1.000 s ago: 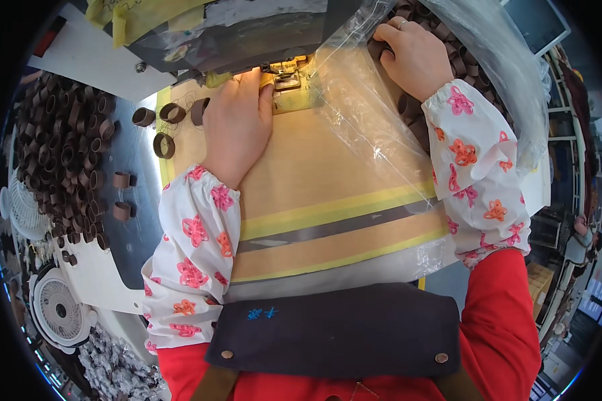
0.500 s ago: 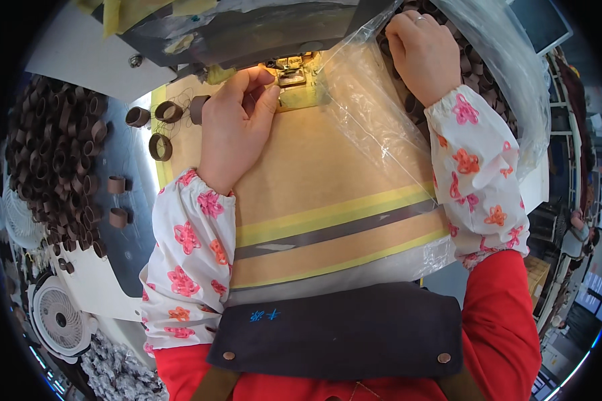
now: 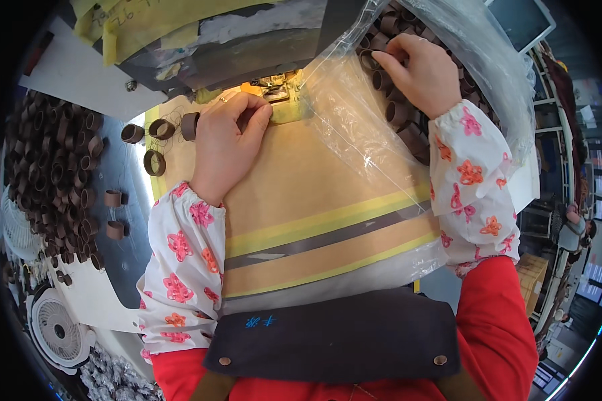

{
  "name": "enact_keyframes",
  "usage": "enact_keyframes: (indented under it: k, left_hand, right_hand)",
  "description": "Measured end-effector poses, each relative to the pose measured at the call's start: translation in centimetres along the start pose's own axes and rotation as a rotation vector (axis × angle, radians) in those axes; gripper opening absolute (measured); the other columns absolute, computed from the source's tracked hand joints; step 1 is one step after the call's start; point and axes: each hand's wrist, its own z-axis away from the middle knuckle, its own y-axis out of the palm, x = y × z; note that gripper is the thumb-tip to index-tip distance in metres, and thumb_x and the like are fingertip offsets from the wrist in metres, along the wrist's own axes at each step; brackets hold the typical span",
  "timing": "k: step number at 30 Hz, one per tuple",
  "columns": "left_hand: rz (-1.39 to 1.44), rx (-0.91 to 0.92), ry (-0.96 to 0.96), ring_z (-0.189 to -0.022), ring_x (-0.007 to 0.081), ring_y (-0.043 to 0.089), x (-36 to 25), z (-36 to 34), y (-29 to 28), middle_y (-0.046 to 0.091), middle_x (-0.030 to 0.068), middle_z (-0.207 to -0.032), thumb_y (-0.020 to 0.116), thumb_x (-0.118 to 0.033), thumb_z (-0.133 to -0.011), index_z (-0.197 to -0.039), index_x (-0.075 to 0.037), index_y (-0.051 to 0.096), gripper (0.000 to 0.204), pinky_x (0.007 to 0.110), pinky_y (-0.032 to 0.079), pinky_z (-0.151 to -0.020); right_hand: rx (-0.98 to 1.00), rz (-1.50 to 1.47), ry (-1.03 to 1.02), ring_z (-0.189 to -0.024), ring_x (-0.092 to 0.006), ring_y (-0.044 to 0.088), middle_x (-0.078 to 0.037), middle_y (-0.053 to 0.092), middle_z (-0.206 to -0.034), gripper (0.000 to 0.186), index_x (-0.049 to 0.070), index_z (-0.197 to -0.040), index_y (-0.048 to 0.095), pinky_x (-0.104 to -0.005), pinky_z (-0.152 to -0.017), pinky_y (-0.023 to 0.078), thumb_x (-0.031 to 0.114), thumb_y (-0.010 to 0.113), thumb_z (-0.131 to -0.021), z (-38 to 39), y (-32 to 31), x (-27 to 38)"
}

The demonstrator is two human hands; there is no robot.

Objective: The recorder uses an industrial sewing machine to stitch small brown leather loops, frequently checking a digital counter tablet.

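My left hand (image 3: 229, 137) rests on the tan work surface (image 3: 301, 180) just left of the lit sewing machine foot (image 3: 274, 95). Its fingers curl toward the thumb, and whatever may lie between them is hidden. At the upper right, my right hand (image 3: 427, 75) is over an open clear plastic bag (image 3: 491, 60) full of brown loops (image 3: 415, 137). Thumb and forefinger close in on one brown loop (image 3: 368, 60) at the edge of the pile. Several loops with loose threads, among them a brown ring (image 3: 154, 162), lie left of my left hand.
A large heap of brown loops (image 3: 57, 167) covers the far left of the table, with two single loops beside it. The grey machine head (image 3: 247, 43) overhangs the work area. A white fan (image 3: 57, 327) stands lower left, and a cardboard box (image 3: 532, 281) sits at right.
My right hand has drawn back a little toward me within the bag, and a loop now shows at its thumb tip. My left fingers have curled closer to the thumb. The view has shifted slightly.
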Motion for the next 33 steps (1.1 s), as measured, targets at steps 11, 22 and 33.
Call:
enact_keyframes:
  k: [11, 22, 33]
  left_hand:
    - [0.222, 0.047, -0.047, -0.055, 0.0072, 0.050, -0.1, -0.1, 0.1, 0.056, 0.0022, -0.061, 0.064, -0.016, -0.078, -0.084, -0.001, 0.063, 0.017, 0.022, 0.040, -0.052]
    - [0.188, 0.088, -0.010, -0.054, 0.0101, 0.053, 0.7, -0.2, 0.2, 0.060, 0.0044, -0.065, 0.068, -0.013, -0.073, -0.087, 0.001, 0.062, 0.020, 0.023, 0.043, -0.053]
    - [0.160, -0.004, -0.139, -0.054, 0.0098, 0.054, -0.3, -0.4, 0.2, 0.062, 0.0072, -0.066, 0.070, -0.013, -0.071, -0.085, 0.003, 0.064, 0.022, 0.023, 0.044, -0.052]
  right_hand:
    - [-0.072, -0.207, -0.334, -0.057, -0.0288, 0.059, -0.011, 0.056, -0.065, 0.014, 0.006, -0.082, 0.047, -0.0392, -0.048, 0.045, 0.010, 0.056, -0.072, 1.4, 1.0, 6.7]
    - [0.159, -0.967, -0.119, -0.061, -0.0176, 0.057, -0.010, 0.058, -0.076, 0.015, 0.003, -0.085, 0.057, -0.0256, -0.054, 0.045, -0.001, 0.063, -0.072, 2.9, 4.6, 8.4]
    - [0.100, -0.808, -0.239, -0.070, -0.0151, 0.058, -0.011, 0.060, -0.084, 0.007, 0.001, -0.079, 0.059, -0.0271, -0.058, 0.045, 0.001, 0.063, -0.074, 2.5, 4.3, 8.1]
